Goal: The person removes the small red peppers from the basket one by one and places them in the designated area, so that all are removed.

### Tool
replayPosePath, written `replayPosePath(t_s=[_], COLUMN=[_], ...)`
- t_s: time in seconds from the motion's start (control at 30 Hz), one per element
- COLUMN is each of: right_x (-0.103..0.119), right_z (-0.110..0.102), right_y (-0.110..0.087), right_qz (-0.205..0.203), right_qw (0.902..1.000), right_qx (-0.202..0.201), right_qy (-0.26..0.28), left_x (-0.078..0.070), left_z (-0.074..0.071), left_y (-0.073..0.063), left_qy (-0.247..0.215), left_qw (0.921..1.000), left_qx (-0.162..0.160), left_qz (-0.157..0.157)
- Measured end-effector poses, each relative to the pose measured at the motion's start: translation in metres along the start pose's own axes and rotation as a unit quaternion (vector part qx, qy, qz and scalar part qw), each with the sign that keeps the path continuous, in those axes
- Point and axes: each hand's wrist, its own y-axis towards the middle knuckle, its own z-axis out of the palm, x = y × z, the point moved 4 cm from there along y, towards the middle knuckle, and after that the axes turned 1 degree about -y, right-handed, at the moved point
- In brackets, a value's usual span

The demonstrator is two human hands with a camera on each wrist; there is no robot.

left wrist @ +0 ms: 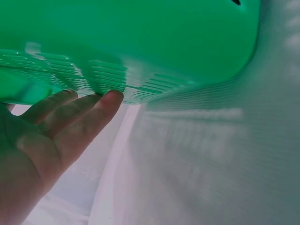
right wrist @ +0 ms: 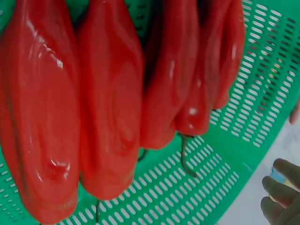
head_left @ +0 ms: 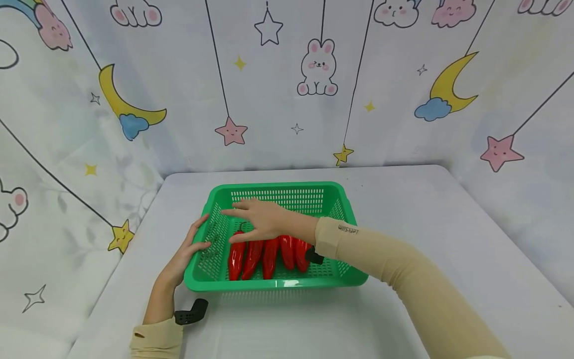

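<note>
A green plastic basket with slotted walls stands on the white table. Several red chili peppers lie side by side in it, their stems pointing away in the head view. My left hand holds the basket's left side, thumb over the rim; in the left wrist view its fingers lie against the slotted outer wall. Above the peppers my right hand hovers with fingers spread and nothing in it. The right wrist view shows the glossy peppers up close, with the fingers at its lower right edge.
The white table extends around the basket on all sides. Behind it and at both sides hangs a white cloth printed with moons, stars and rabbits. A dark wrist camera is on the left wrist.
</note>
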Motion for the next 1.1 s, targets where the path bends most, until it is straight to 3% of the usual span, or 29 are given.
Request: replayPosePath(t_s=[0.57,0.87,1.1], right_x=[0.007,0.006,0.011], right_z=[0.035,0.048,0.061], right_y=[0.016,0.019,0.024], right_qz=[0.013,0.029,0.021], right_qw=[0.9960,0.9943,0.9923], right_qx=[0.060,0.088,0.098], right_qy=[-0.064,-0.053,-0.074], left_x=[-0.001,0.001,0.000], left_z=[0.001,0.002,0.002], left_y=[-0.001,-0.002,-0.003], left_qy=[-0.003,-0.007,-0.013], left_qw=[1.0000,0.9999,0.9998], left_qx=[-0.005,-0.005,-0.001], left_qz=[0.006,0.011,0.013])
